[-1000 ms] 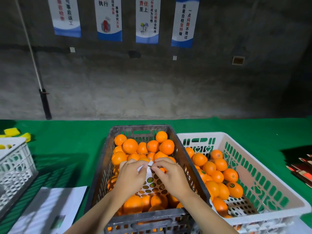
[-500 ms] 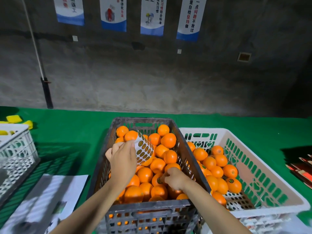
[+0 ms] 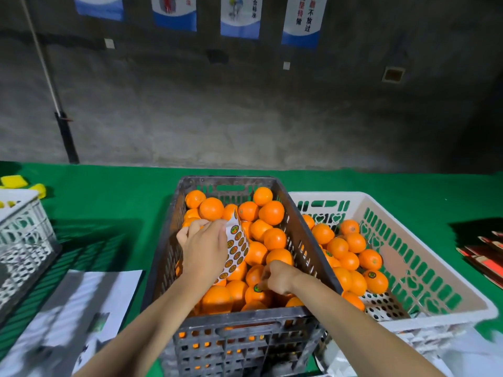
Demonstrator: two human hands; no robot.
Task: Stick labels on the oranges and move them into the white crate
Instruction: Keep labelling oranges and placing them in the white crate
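Observation:
A dark grey crate (image 3: 304, 240) in front of me is full of oranges (image 3: 272, 212). My left hand (image 3: 202, 250) holds a curled white sheet of round labels (image 3: 237, 247) over the crate's left side. My right hand (image 3: 279, 277) reaches down among the near oranges, its fingertips pressing a green round label (image 3: 257, 288) onto one orange (image 3: 255, 295). Right of the grey crate stands the white crate (image 3: 424, 265), holding several oranges (image 3: 370, 259); some of them show labels.
The crates stand on a green table (image 3: 122, 197). Another white crate (image 3: 24, 229) sits at the left edge with yellow pieces (image 3: 13, 181) behind it. White paper (image 3: 73, 311) lies near left. A used label sheet (image 3: 381, 306) lies in the white crate. Red-dark flat items (image 3: 484, 254) lie far right.
Both hands first worked the label sheet together. Then my left hand lifted the sheet aside and my right hand dropped to a near orange, where it now presses a label.

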